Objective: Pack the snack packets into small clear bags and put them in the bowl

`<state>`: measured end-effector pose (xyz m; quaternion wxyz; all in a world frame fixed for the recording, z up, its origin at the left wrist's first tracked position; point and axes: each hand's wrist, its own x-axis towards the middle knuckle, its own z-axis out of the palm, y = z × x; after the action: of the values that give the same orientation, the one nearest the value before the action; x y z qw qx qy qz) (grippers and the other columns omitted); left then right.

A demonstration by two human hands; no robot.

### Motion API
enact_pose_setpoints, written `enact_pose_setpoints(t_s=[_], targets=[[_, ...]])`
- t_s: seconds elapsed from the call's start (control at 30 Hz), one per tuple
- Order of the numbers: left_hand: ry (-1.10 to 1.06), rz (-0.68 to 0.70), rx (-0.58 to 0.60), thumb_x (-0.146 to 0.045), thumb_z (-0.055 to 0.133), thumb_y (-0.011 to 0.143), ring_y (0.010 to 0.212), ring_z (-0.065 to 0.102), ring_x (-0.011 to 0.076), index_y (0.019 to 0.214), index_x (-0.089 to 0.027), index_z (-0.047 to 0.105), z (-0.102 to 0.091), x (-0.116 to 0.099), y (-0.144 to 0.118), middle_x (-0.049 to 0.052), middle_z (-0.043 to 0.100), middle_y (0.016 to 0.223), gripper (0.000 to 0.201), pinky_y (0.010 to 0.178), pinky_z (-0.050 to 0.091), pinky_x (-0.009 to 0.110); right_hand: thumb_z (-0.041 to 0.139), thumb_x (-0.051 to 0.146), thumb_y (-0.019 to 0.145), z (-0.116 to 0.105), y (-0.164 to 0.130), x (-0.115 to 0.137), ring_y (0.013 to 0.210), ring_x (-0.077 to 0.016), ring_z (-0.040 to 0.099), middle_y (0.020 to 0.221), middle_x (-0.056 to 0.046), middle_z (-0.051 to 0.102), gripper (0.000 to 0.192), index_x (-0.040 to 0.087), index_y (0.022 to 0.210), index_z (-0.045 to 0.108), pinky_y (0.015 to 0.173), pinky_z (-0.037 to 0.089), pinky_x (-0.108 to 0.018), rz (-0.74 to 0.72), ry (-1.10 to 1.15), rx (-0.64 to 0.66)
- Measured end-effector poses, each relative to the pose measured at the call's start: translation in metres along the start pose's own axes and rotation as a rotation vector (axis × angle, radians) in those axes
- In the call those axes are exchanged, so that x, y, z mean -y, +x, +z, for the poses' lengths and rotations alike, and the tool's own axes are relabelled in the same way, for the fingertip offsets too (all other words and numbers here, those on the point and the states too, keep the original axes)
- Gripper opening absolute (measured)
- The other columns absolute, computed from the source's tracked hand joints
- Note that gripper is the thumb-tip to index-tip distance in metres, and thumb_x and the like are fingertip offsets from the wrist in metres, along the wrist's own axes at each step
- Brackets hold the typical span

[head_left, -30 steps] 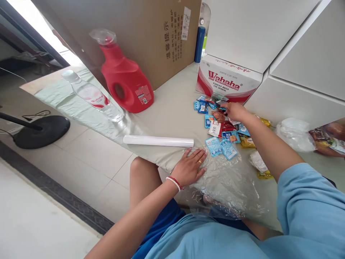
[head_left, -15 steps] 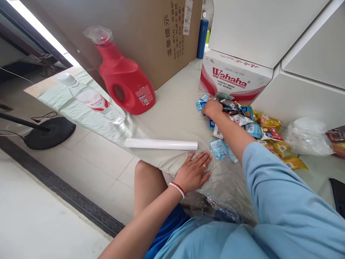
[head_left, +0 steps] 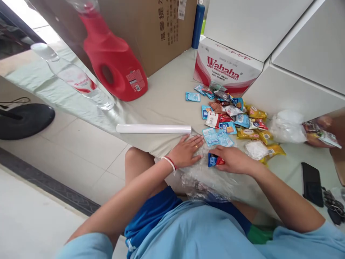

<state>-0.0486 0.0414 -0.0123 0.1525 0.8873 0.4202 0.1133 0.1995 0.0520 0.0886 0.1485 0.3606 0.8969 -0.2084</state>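
Now right hand (head_left: 234, 160) pinched a small blue-and-red foil sachet (head_left: 214, 160) on the clear plastic sheet (head_left: 212, 176) at the tabletop (head_left: 167, 108) edge; left hand (head_left: 185, 151) lay open, flat, pinning the sheet. Sachet judged light, crinkly, slippery; best gripped by its sealed edges.

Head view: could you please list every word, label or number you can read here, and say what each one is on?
"Wahaha" and "PURIFIED WATER FOR DRINKING": white and red carton.
"Wahaha": clear bottle, small and soft.
"温馨提": brown box, cut off by the frame edge.
Red jug label, white sticker and snack packets: too small or blurred to read.
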Motion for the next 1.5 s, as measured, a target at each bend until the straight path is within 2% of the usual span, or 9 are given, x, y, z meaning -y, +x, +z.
enact_pose_setpoints(t_s=[0.13,0.27,0.47,0.7,0.97,1.07,1.17,1.33,1.5], targets=[[-0.042,0.027,0.057,-0.048,0.04,0.105,0.159,0.028,0.0263,0.154,-0.025,0.049,-0.013,0.015,0.023,0.006,0.046,0.164,0.055,0.129,0.017,0.053,0.061,0.027,0.091,0.04,-0.028,0.023,0.094,-0.0258,0.072,0.14,-0.011,0.059,0.057,0.026,0.148,0.056,0.073,0.049,-0.033,0.134,-0.073,-0.024],[0.025,-0.022,-0.024,-0.042,0.045,0.104,0.157,0.032,0.0279,0.149,-0.023,0.055,-0.032,-0.01,0.028,0.007,0.049,0.162,0.05,0.128,0.019,0.057,0.057,0.027,0.095,0.06,-0.04,0.036,0.102,-0.025,0.071,0.145,-0.011,0.056,0.055,0.027,0.15,0.052,0.073,0.049,-0.031,0.265,-0.031,-0.125],[0.136,-0.278,-0.21,-0.036,0.042,0.106,0.149,0.046,0.0287,0.133,-0.02,0.066,-0.023,-0.064,-0.01,0.01,0.064,0.147,0.041,0.124,0.032,0.055,0.06,0.032,0.097,0.045,-0.045,0.035,0.108,-0.0274,0.069,0.14,-0.013,0.058,0.056,0.025,0.151,0.05,0.077,0.052,-0.033,0.375,0.035,-0.246],[0.229,-0.236,-0.14,-0.041,0.038,0.108,0.153,0.04,0.0292,0.154,-0.024,0.05,0.003,-0.036,-0.035,0.01,0.047,0.163,0.051,0.127,0.021,0.062,0.057,0.019,0.093,0.02,-0.019,0.028,0.1,-0.0251,0.071,0.14,-0.012,0.059,0.057,0.029,0.149,0.051,0.071,0.05,-0.03,0.159,-0.137,-0.132],[0.203,-0.185,-0.137,-0.045,0.035,0.108,0.155,0.037,0.0273,0.158,-0.026,0.044,0.0,-0.016,-0.039,0.007,0.041,0.167,0.054,0.127,0.018,0.06,0.061,0.017,0.082,0.005,0.003,-0.057,0.117,-0.0253,0.062,0.13,-0.01,0.058,0.045,0.022,0.126,0.065,0.102,0.05,-0.037,0.115,0.286,-0.506],[0.176,-0.19,-0.155,-0.045,0.039,0.107,0.154,0.039,0.0279,0.158,-0.027,0.045,0.0,-0.018,-0.038,0.007,0.044,0.165,0.054,0.128,0.018,0.058,0.068,0.023,0.077,-0.019,0.035,-0.095,0.106,-0.0255,0.062,0.117,-0.011,0.058,0.018,0.019,0.095,0.067,0.096,0.052,-0.038,0.31,0.269,-0.648],[0.16,-0.193,-0.165,-0.044,0.041,0.106,0.153,0.04,0.0283,0.158,-0.029,0.045,-0.001,-0.018,-0.038,0.007,0.045,0.164,0.054,0.128,0.019,0.058,0.073,0.039,0.08,-0.054,0.077,-0.118,0.091,-0.0251,0.061,0.103,-0.009,0.059,0.022,0.019,0.082,0.064,0.085,0.052,-0.038,0.511,0.151,-0.722],[0.154,-0.198,-0.171,-0.045,0.043,0.106,0.154,0.039,0.0283,0.158,-0.029,0.044,0.001,-0.016,-0.038,0.006,0.045,0.165,0.055,0.128,0.019,0.057,0.067,0.039,0.088,-0.105,0.146,-0.136,0.1,-0.0314,0.065,0.123,-0.018,0.064,0.035,0.017,0.115,0.069,0.084,0.052,-0.041,0.63,-0.096,-0.686],[0.131,-0.213,-0.162,-0.046,0.04,0.106,0.155,0.037,0.0274,0.157,-0.027,0.046,0.001,-0.016,-0.039,0.005,0.044,0.165,0.054,0.129,0.018,0.058,0.071,0.045,0.086,-0.128,0.182,-0.171,0.113,-0.0375,0.066,0.125,-0.021,0.07,0.049,0.016,0.126,0.071,0.09,0.053,-0.045,0.731,-0.141,-0.424]])
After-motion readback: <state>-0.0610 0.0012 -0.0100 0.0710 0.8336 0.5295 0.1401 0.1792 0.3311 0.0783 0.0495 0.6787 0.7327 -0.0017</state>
